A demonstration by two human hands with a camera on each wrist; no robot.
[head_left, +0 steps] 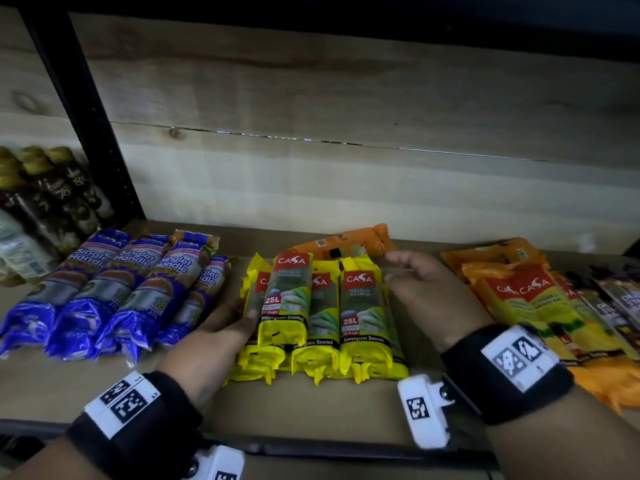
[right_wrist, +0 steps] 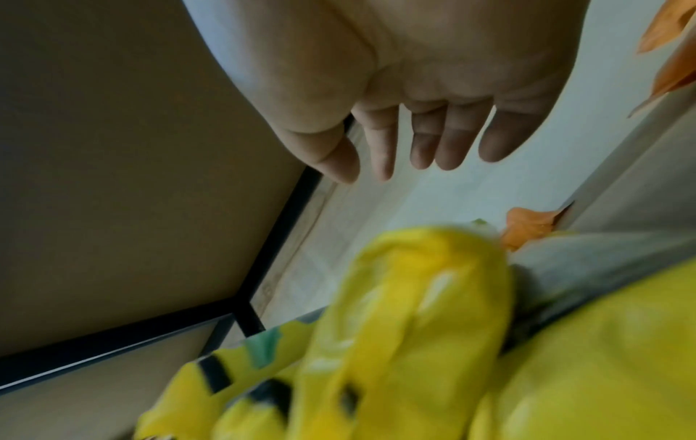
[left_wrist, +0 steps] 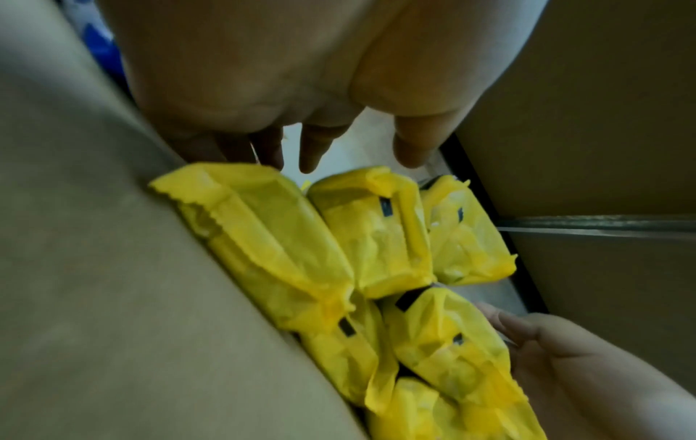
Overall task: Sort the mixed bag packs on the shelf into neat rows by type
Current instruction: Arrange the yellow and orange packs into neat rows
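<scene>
Wooden shelf (head_left: 346, 393) carries the yellow packs (head_left: 322, 317) at frame centre, long axes running front to back. Left hand (head_left: 239, 320) presses their left edge, fingers straight; right hand (head_left: 426, 292) hovers just right, fingers relaxed, empty.

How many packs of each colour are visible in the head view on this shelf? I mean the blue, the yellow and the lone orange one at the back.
Blue packs: 4
Yellow packs: at least 4 on top; more lie beneath, count unclear
Lone orange pack at the back: 1
Total: at least 9
The orange and dark heap on the right overlaps too much to count.
</scene>
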